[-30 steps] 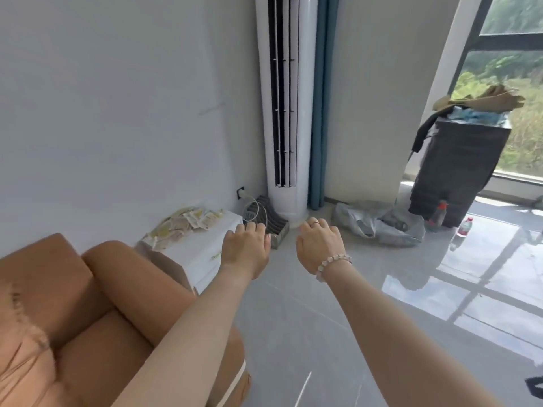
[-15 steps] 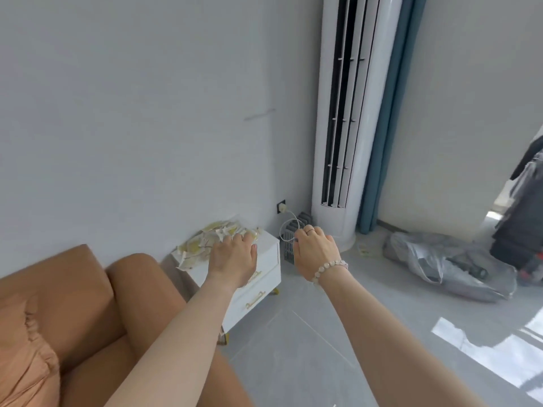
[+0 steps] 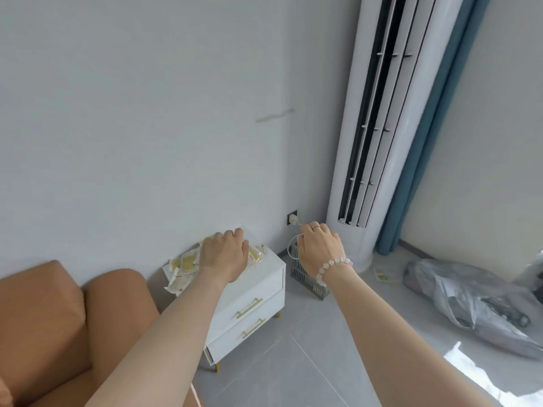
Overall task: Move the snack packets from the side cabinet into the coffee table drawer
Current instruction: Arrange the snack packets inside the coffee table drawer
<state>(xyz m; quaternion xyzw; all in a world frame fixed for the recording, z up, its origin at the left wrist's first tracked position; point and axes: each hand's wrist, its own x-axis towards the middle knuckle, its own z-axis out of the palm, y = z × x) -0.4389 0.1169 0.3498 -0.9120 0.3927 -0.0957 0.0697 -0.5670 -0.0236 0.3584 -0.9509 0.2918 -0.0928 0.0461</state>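
- My left hand [image 3: 224, 257] is in the lower middle of the frame, over the snack packets [image 3: 183, 265]. I see only its back, with the fingers bent down and forward. I cannot tell if they already hold a packet or only hang above the pile.
- My right hand [image 3: 318, 249] is a little to the right of it, apart from the left one. Its fingers are loosely bent and I see nothing in them. It wears a bead bracelet [image 3: 332, 264] at the wrist.
- Both arms reach far forward from the bottom edge, almost straight, palms down.
- The packets lie in a loose yellow-and-white heap on top of the white side cabinet [image 3: 255, 292], against the wall. Some stick out over its left edge.
- I judge this to be the first step, the pick-up from the cabinet. Next the fingers must close around several packets together, since they are thin and may slip. The right hand can help from the other side.
- The coffee table drawer is not in view, so I must turn around afterwards.
- The brown sofa [image 3: 44, 318] is at the lower left, and the tall air conditioner [image 3: 382, 142] at the upper right.
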